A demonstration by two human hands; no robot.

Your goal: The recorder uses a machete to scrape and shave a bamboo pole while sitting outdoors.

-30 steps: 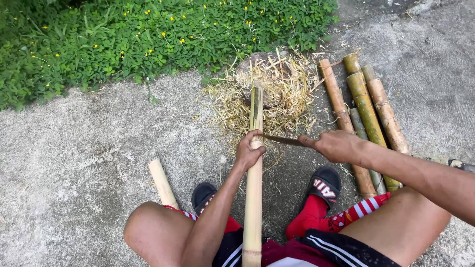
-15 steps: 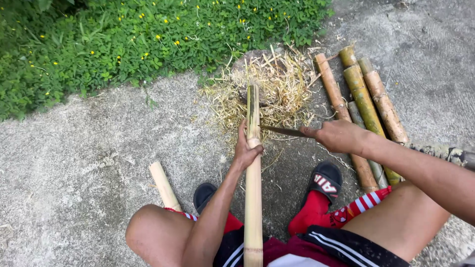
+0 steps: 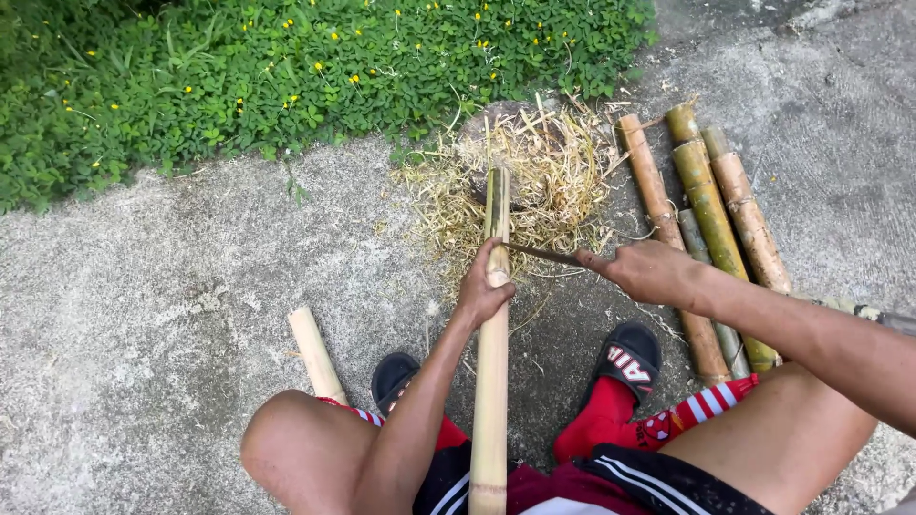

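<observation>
Unmoved: two hands, perhaps five poles [image 3: 711,205].

No packages, signs or screens in view. The only label-like mark is white lettering on the strap of the black slide sandal [image 3: 630,360], lower centre-right on the concrete, beside the red sock. A second black sandal [image 3: 393,378] sits lower centre-left, mostly hidden by the knee; whether it carries a mark cannot be told.

Both hands [image 3: 482,291] [image 3: 647,272] forward, fingers closed
</observation>
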